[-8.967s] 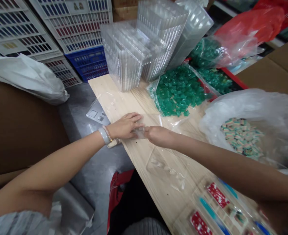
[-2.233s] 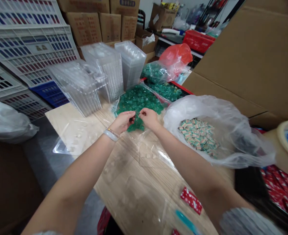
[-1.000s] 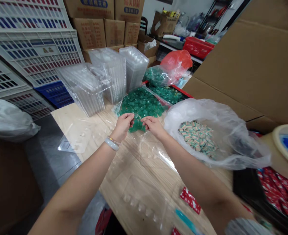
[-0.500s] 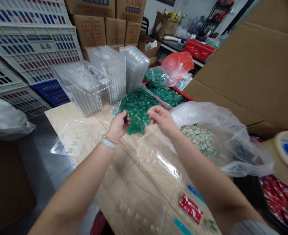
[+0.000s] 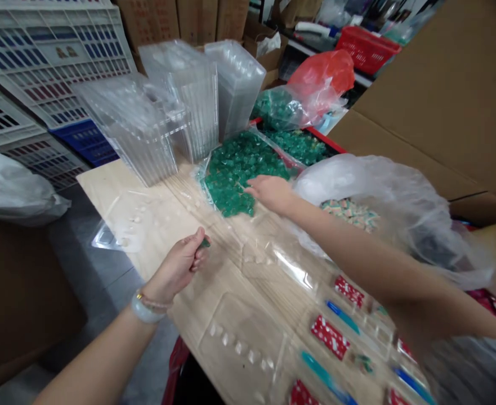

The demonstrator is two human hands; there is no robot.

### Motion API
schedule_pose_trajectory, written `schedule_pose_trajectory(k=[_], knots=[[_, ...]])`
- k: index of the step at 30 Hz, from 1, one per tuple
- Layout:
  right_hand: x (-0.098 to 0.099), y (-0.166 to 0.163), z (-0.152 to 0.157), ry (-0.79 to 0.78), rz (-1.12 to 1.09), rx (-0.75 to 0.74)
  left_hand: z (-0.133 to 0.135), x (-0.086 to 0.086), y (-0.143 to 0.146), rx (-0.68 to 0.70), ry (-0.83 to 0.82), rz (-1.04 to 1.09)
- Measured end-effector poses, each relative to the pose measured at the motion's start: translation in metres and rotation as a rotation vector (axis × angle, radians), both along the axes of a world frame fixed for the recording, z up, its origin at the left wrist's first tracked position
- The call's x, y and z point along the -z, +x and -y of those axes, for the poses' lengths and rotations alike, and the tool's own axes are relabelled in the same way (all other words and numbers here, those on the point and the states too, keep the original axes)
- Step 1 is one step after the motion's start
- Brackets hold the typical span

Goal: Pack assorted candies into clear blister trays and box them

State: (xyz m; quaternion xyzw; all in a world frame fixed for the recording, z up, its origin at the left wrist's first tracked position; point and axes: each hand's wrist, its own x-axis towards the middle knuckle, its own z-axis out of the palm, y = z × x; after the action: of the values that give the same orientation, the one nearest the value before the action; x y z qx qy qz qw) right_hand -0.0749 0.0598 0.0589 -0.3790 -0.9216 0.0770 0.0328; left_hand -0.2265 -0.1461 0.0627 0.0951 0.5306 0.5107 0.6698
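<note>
My left hand (image 5: 185, 260) is closed above the wooden table (image 5: 169, 208), its thumb pressing on the fingers. A small dark-green piece (image 5: 205, 243) pokes out of that grip. Over the right edge of a pile of small green glassy pieces (image 5: 235, 174), my right hand (image 5: 269, 193) has its fingers drawn together. What its fingertips hold, if anything, is hidden. Clear plastic trays lie on the table; one empty tray (image 5: 241, 337) is at the front. Trays at the front right hold red dotted packets (image 5: 330, 336) and blue sticks (image 5: 343, 316).
Stacks of clear trays (image 5: 150, 129) stand at the back left. A plastic bag (image 5: 357, 174) of small striped pieces sits on the right, before a large cardboard flap (image 5: 437, 107). White crates (image 5: 57, 56) are piled at the left, and a red basket (image 5: 368, 49) is behind.
My left hand has moved back from the green pile, toward me and left. My right hand stays by the pile. The view has tipped down, showing more filled trays at the front right.
</note>
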Motion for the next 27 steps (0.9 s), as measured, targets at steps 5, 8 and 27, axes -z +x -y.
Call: schedule_pose_trajectory(k=[5,8,27], knots=[[0.01,-0.023,0.032,-0.046,0.129,-0.123,0.043,-0.006,0.011,0.017,-0.066,-0.044],[-0.003,-0.008,0.053,-0.086,-0.062,-0.019,0.073,-0.012,0.016,0.146,-0.074,-0.109],[0.027,0.047,0.275,-1.039,-1.122,0.696,0.133,0.007,0.047,0.228,0.356,-0.916]])
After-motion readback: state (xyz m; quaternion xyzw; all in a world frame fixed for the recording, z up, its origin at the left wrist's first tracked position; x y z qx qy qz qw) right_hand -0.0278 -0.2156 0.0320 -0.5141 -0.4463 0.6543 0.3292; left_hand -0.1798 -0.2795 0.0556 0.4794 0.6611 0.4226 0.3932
